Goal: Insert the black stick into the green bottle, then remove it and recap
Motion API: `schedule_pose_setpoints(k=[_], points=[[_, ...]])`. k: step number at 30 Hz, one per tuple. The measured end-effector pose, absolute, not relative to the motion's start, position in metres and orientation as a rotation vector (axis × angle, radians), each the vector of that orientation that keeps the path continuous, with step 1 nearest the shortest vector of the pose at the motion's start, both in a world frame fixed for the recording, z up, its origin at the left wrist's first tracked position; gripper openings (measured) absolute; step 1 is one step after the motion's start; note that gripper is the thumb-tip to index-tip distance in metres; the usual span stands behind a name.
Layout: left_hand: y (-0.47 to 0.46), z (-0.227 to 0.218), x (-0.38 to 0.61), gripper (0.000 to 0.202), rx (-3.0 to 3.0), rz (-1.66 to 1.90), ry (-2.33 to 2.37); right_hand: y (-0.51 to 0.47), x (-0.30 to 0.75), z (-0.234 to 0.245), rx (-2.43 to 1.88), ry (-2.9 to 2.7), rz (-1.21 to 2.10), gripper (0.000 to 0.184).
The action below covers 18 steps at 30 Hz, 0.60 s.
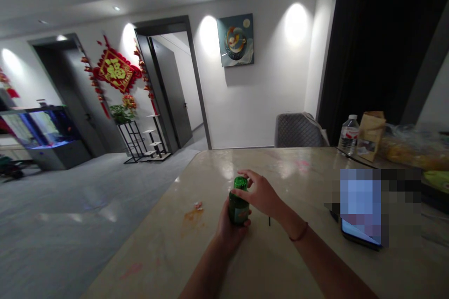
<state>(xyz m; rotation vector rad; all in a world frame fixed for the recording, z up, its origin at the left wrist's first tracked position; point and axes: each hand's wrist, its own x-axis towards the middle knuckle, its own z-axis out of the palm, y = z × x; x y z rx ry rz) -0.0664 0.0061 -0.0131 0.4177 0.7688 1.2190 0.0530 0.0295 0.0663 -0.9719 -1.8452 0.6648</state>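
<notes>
A small green bottle (pixel 238 208) stands upright over the beige marble table (pixel 287 261). My left hand (pixel 228 229) is wrapped round its lower body from behind. My right hand (pixel 257 194) comes from the right, its fingers closed over the bottle's green cap (pixel 240 182). A red cord circles my right wrist.
An orange stain (pixel 192 215) marks the table to the left of the bottle. A phone (pixel 361 236) lies at the right. A water bottle (pixel 348 135), a brown paper bag (pixel 371 135) and plastic-wrapped food (pixel 414 147) stand at the far right. A grey chair (pixel 298 130) stands behind the table.
</notes>
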Motion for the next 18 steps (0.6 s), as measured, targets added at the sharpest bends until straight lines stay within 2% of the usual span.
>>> schedule_pose_setpoints(k=[2, 7, 12, 15, 18], points=[[0.007, -0.017, -0.068, 0.038, 0.430, 1.203, 0.751, 0.026, 0.053, 0.069, -0.979, -1.846, 0.619, 0.050], [0.005, -0.016, -0.067, 0.039, 0.449, 1.193, 0.768, 0.020, 0.052, 0.074, -1.010, -1.860, 0.532, 0.035], [0.002, -0.009, -0.064, 0.037, 0.428, 1.231, 0.769, 0.019, 0.054, 0.077, -1.044, -1.859, 0.516, 0.033], [0.000, -0.008, -0.064, 0.037, 0.422, 1.206, 0.750, 0.019, 0.058, 0.079, -0.991, -1.912, 0.537, 0.026], [-0.001, -0.008, -0.064, 0.037, 0.423, 1.199, 0.776, 0.018, 0.063, 0.081, -0.894, -1.987, 0.572, 0.027]])
